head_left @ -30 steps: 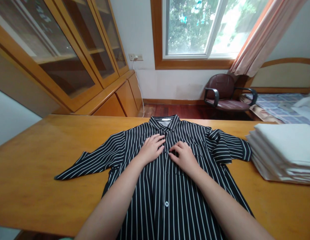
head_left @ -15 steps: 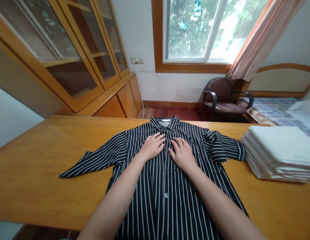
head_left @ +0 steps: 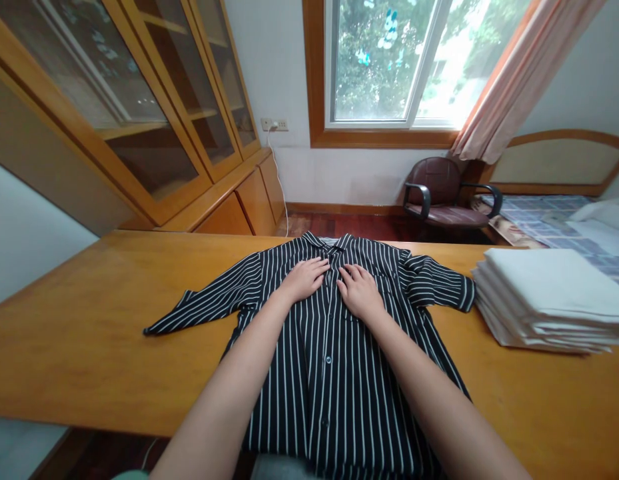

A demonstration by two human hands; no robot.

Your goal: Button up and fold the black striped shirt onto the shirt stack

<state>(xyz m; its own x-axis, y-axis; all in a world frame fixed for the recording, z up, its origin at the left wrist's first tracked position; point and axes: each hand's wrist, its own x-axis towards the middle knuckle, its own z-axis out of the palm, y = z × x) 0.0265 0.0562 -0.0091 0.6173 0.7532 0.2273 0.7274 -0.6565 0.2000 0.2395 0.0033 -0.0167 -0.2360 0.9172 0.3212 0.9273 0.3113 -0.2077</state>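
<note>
A black shirt with white stripes lies front-up and buttoned on the wooden table, its collar towards the window. My left hand rests flat on the chest left of the button line, fingers stretched out. My right hand lies flat just right of the button line, fingers together and extended. Both hands sit close below the collar, almost touching each other. The left sleeve is spread out flat; the right sleeve is bunched and partly folded.
A stack of folded white cloths sits on the table at the right. Beyond the table stand a brown armchair, wooden glass-door cabinets at the left, a window and a bed at the far right.
Both hands have slid up the shirt towards the collar and come closer together. The right hand went from curled fingertips to lying flat. The view has shifted back a little.
</note>
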